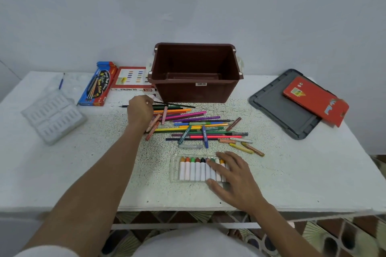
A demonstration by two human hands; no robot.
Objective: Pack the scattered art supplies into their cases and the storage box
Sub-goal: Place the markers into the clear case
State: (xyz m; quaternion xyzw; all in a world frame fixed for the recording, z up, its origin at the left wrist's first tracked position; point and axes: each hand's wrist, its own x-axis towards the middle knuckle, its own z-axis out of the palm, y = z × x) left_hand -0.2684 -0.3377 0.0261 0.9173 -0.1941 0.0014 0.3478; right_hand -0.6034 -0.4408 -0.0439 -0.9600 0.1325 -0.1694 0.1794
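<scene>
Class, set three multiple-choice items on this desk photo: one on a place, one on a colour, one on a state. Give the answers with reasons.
1. Where does the red case lie?
A. on the grey lid
B. in the box
C. under the tray

2. What colour is the box?
A. blue
B. brown
C. white

3. What is the right hand doing?
A. hanging above the table
B. resting flat on the marker tray
C. gripping a brush

Answers: 1 A, the case overlaps the lid's far right corner. 2 B, its walls are dark brown. 3 B, its spread fingers lie over the markers.
</scene>
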